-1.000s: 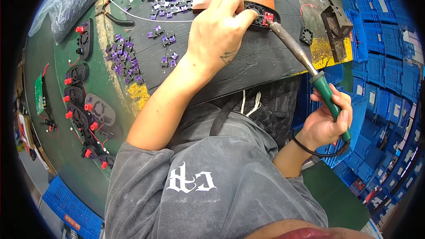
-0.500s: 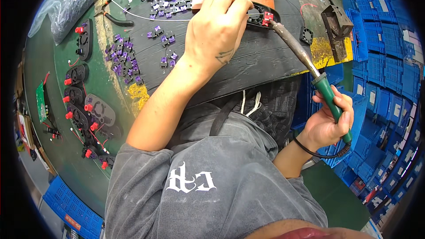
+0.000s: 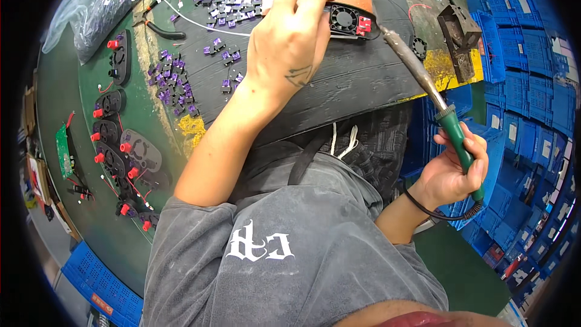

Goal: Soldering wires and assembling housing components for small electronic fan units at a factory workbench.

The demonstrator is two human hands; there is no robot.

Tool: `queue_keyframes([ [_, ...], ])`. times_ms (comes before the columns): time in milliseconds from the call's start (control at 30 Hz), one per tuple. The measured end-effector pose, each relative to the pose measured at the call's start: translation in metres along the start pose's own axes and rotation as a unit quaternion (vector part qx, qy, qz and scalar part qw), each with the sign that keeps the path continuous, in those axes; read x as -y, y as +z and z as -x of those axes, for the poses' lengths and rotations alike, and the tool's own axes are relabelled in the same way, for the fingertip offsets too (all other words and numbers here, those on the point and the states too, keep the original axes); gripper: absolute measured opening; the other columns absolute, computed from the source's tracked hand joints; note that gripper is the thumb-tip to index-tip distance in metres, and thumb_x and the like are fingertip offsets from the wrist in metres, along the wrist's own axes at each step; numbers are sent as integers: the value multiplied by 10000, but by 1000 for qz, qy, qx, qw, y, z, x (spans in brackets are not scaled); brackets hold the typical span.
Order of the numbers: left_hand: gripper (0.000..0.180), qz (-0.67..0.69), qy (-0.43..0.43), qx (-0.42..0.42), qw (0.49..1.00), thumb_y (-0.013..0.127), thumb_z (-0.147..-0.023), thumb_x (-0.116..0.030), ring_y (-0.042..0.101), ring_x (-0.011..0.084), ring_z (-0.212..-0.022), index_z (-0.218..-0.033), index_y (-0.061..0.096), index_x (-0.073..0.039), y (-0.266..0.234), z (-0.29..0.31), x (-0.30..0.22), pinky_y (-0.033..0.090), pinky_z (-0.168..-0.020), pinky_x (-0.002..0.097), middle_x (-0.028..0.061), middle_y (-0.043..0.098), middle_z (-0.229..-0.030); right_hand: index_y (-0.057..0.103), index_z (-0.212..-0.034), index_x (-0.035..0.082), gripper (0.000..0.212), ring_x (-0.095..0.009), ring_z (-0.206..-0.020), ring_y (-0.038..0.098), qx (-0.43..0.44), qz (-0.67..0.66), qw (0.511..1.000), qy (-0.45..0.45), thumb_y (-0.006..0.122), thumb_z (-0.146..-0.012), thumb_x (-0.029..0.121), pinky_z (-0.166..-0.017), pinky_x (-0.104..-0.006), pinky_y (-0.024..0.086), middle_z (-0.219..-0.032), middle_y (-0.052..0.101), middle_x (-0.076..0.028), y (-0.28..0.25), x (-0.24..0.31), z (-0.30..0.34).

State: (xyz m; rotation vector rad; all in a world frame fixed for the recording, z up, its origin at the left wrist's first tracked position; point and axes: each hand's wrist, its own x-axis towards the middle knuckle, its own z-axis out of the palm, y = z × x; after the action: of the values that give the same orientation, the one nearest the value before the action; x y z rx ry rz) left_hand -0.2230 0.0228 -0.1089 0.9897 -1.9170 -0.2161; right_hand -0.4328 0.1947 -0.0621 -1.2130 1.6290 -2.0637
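A black housing with a small fan (image 3: 344,19) lies at the far middle of the bench, a red connector (image 3: 364,25) at its right end. Over the housing's left side, my left hand (image 3: 283,45) pinches a thin pale wire (image 3: 206,26), which looks like solder; its fingertips are partly hidden. My right hand (image 3: 455,166) is wrapped round the green handle of a soldering iron (image 3: 417,69). The iron's tip sits just right of the housing, apart from the red connector.
Purple-and-black connectors (image 3: 233,3) are scattered on the black board (image 3: 302,106). Several fan housings with red connectors (image 3: 109,103) lie at left, near pliers (image 3: 160,30) and a clear bag (image 3: 97,9). A metal stand (image 3: 457,42) is at right, with blue crates (image 3: 526,42) beyond.
The iron's tip has come off the red connector to the right. My left hand has shifted slightly left, uncovering more of the fan.
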Motion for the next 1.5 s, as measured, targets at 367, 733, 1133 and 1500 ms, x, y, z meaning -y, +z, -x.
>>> queue_keyframes([
  [367,423,-111,-12,189,976,620,-764,-38,610,364,-855,-1177,534,-73,-11,-19,-21,536,-716,419,182,533,-1053,641,-913,-4,407,-312,-711,655,-43,-69,997,4,396,-929,320,-596,-344,561,-989,639,-184,-47,-1,-1],
  [733,395,-187,66,296,935,796,-650,-144,622,311,-966,-971,597,-28,-2,-38,-17,505,-799,444,114,592,-1054,633,-906,-17,397,-305,-725,661,-86,-121,989,25,384,-941,291,-633,-340,558,-992,638,-179,-74,-7,13],
  [1133,487,-45,-142,330,932,791,-640,-243,612,300,-901,-1039,642,-8,-110,-40,-87,499,-817,360,140,599,-962,617,-962,-39,425,-295,-806,671,-126,-86,987,41,336,-948,280,-677,-317,570,-1005,641,-183,-108,-28,16],
  [1500,589,-199,-258,128,937,813,-677,-298,656,225,-896,-1125,639,44,-220,-35,51,499,-810,313,169,678,-1015,606,-983,-48,438,-293,-818,669,-105,-79,990,53,332,-950,291,-711,-323,573,-1039,633,-186,-94,-36,12],
])
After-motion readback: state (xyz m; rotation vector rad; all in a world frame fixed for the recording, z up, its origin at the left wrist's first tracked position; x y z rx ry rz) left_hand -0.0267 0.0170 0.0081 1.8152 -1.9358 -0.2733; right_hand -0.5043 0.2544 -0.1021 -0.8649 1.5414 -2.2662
